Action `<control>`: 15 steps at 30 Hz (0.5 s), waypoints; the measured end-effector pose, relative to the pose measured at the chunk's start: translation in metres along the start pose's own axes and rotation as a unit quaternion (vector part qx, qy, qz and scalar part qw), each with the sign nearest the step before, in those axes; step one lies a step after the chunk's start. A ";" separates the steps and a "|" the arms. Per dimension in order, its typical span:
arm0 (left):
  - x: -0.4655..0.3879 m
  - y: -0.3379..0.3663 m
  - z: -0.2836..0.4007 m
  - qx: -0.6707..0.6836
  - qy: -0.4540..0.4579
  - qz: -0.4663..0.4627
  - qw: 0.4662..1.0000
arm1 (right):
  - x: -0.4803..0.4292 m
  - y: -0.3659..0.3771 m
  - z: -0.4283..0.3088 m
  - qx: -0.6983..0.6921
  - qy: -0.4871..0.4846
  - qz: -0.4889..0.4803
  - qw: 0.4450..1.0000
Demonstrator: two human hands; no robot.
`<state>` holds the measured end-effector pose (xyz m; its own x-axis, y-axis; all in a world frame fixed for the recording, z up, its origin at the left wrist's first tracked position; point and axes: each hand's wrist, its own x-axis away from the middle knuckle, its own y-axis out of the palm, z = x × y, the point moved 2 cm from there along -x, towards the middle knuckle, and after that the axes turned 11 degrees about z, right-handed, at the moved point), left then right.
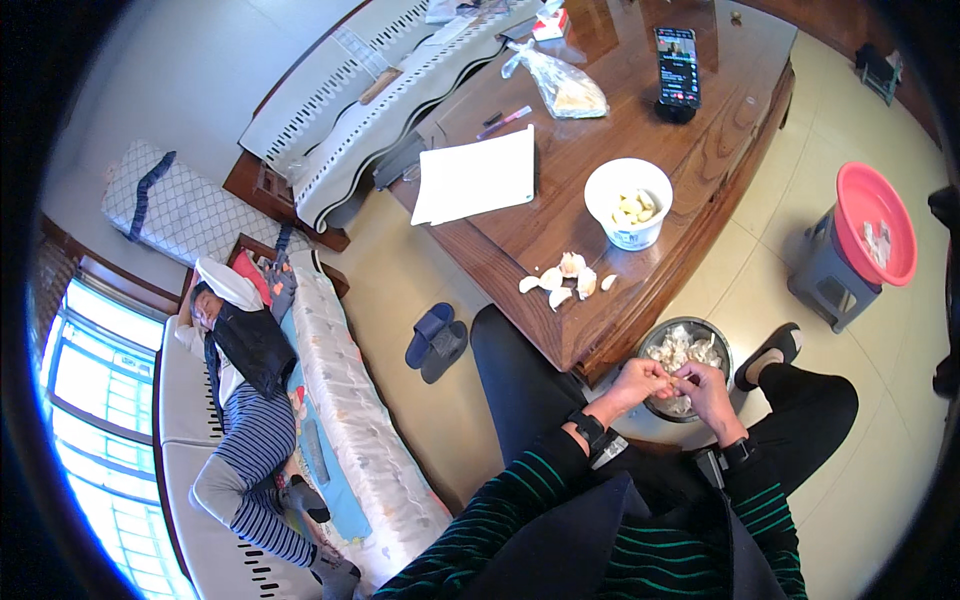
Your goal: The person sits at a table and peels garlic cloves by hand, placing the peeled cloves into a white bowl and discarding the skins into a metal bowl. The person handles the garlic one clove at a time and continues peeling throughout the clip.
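Note:
Both my hands meet over a metal bowl [724,352] that holds garlic bulbs and papery skins. The fingertips of my left hand [637,384] and my right hand [703,390] pinch one small piece, which looks like a garlic clove [673,381] and is mostly hidden by the fingers. On the corner of the wooden table [480,262] lie several unpeeled garlic cloves [551,279] and part of a bulb. Behind them stands a white tub [628,180] with peeled cloves [634,209] inside.
Papers [476,176], a pen [504,122], a plastic bag [566,86] and a phone on a stand [678,67] are on the table. A pink basin [876,225] rests on a grey stool [832,274] at right. Slippers [436,341] lie on the floor; a person [251,352] reclines at left.

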<state>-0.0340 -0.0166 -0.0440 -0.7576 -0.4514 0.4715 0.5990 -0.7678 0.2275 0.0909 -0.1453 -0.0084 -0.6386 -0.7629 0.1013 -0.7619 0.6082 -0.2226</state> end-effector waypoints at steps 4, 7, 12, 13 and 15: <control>-0.001 0.002 0.000 0.017 -0.026 0.013 0.999 | -0.001 0.000 0.001 -0.032 0.022 0.014 0.999; -0.001 0.002 -0.002 0.034 -0.036 0.021 0.999 | -0.001 0.003 -0.001 -0.067 0.028 0.017 0.997; -0.006 -0.002 -0.003 0.016 -0.031 0.047 0.998 | -0.003 0.002 -0.001 -0.155 0.025 0.055 0.986; -0.005 -0.002 -0.005 0.024 -0.036 0.052 0.998 | -0.001 0.001 0.001 -0.144 0.048 0.060 0.987; -0.008 -0.004 -0.005 0.023 -0.040 0.068 0.997 | -0.008 0.000 0.002 -0.182 0.063 0.078 0.978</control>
<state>-0.0310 -0.0123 -0.0528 -0.6463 -0.5118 0.5660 0.7078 -0.6792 0.1940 0.0958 -0.1396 -0.0113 -0.7409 -0.6352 0.2179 -0.6274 0.7705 0.1127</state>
